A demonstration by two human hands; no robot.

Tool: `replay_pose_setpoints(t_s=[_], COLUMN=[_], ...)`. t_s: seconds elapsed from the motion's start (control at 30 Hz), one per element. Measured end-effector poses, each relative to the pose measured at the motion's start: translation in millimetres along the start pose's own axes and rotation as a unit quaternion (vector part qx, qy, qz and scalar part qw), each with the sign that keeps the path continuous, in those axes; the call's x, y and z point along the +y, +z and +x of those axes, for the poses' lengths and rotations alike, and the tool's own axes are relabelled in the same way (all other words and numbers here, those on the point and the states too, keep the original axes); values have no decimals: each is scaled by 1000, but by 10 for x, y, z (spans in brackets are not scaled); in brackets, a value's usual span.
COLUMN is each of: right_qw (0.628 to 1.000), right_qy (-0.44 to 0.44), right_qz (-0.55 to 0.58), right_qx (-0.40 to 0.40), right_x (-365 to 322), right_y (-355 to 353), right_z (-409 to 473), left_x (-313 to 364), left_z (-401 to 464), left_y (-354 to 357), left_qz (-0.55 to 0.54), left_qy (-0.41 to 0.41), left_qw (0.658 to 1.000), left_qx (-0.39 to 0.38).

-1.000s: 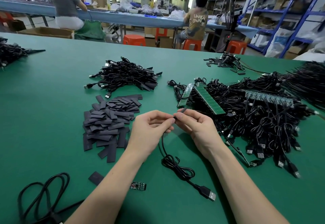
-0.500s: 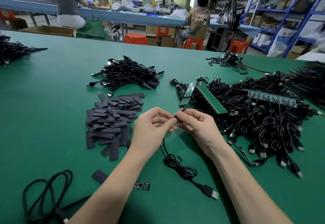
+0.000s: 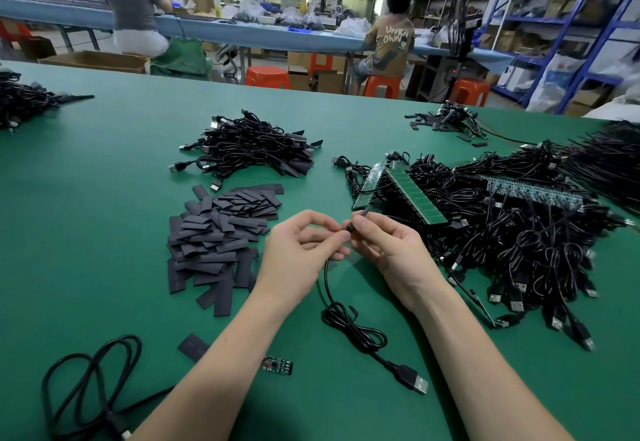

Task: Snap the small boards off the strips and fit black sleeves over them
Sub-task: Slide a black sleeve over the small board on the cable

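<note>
Both hands staying together at frame centre, barely shifting since 1 s ago. Left hand and right hand each keeping narrow grip, pinching cable end (board hidden); sleeve sticking up; fitting likely continuing. Sleeve pile lying left on surface.

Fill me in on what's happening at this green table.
A person is working one USB cable with both hands. The left hand and right hand meet above the table, fingers pinching the cable's end, where a black sleeve sticks up; whether it is fully on is hidden. The cable's plug lies on the table. Loose sleeves are piled to the left, green board strips on tangled cables to the right, and one small board lies near the left forearm.
</note>
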State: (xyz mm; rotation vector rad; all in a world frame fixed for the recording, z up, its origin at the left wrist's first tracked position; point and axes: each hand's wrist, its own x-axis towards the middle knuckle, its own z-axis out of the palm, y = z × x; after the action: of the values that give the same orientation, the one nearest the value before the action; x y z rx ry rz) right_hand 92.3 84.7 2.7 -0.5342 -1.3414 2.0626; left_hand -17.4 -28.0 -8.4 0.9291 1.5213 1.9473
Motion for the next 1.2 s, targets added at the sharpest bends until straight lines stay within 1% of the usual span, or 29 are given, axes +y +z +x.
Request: replay_pose_setpoints(t_s=[0.27, 0.43, 0.9, 1.2], right_qw=[999, 999, 1000, 1000], right_qy=[9, 13, 6, 6], right_qz=[34, 32, -23, -1], right_qx=[29, 18, -13, -8], right_x=[-17, -29, -23, -29], right_y=[-10, -9, 0, -7], right_z=[4, -2, -17, -16], left_x=[2, -1, 15, 3], left_z=[-4, 1, -13, -5], left_y=[3, -4, -11, 1], left_qz=[17, 17, 25, 10], left_qy=[-2, -5, -3, -5], left_qw=[1000, 1000, 1000, 1000], left_qx=[-1, 6, 7, 16])
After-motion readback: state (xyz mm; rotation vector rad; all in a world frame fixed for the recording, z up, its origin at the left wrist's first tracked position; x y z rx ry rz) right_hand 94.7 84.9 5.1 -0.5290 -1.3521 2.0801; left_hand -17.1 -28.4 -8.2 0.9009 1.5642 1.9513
